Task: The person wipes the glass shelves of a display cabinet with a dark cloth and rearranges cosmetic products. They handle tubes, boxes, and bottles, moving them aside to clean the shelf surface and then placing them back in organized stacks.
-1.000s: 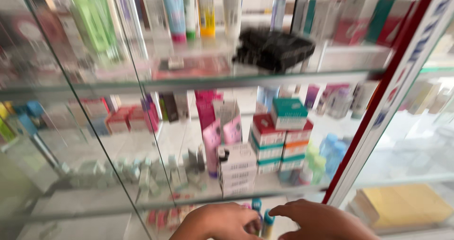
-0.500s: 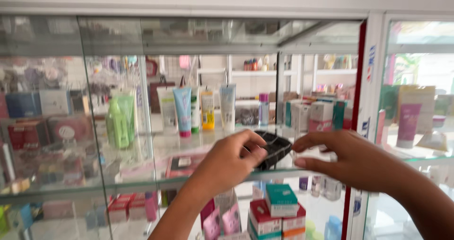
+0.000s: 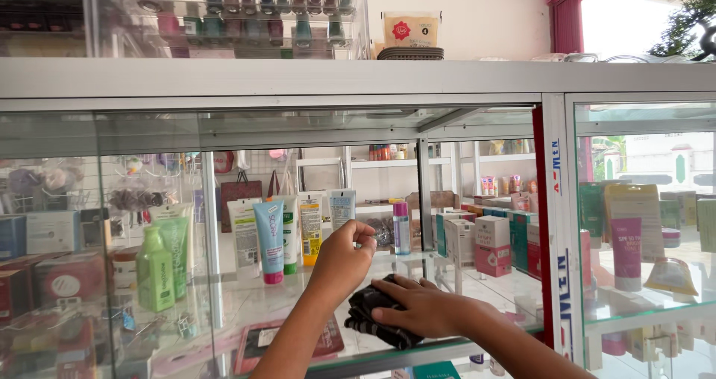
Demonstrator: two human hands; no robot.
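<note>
Two hands [image 3: 339, 256], one black cloth [image 3: 369, 315], five tubes [image 3: 269, 241]

Left forearm up from the bottom edge, angled to the upper right, wrist bent. Left hand [image 3: 343, 254] raised above the other, fingers curled in toward the thumb, tips pinched close together at the top, knuckles turned to the camera. Right forearm in from the lower right corner, running up and leftward, bare to the edge of view. Right hand [image 3: 416, 307] lower, palm down, fingers stretched leftward and slightly spread, pressed flat, thumb tucked along the near side. Both hands close, left wrist just above right fingertips, not crossed.
</note>
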